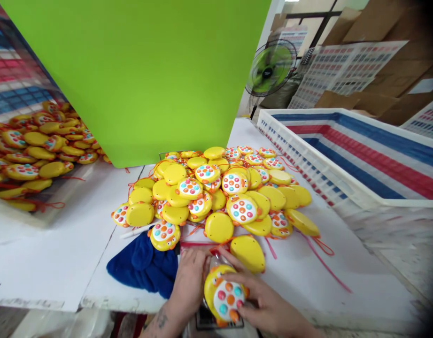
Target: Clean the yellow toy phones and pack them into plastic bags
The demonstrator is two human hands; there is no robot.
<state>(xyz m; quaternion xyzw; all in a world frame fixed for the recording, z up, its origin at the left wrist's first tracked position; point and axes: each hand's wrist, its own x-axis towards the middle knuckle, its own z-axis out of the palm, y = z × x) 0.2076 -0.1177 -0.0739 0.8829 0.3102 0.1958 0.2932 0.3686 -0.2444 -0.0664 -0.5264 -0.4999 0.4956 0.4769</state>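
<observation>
Low at the front edge of the table, my right hand (264, 300) grips a yellow duck-shaped toy (226, 298) with coloured round buttons on a white oval. My left hand (190, 277) is beside the toy, fingers curled at the edge of a clear plastic bag (216, 259); its fingertips are partly hidden. Part of the bag and a dark printed panel show beneath the toy. Just beyond my right fingers lies another yellow toy (248, 253), back side up. A dark blue cloth (146, 263) lies left of my left hand.
A heap of similar toys (205, 188) with orange cords spreads over the white table (79, 244). Behind it stands a tall green panel (149, 70). A crate on the left (26, 155) holds more toys. On the right is a white crate (350, 155) with striped lining; a fan (271, 68) stands behind.
</observation>
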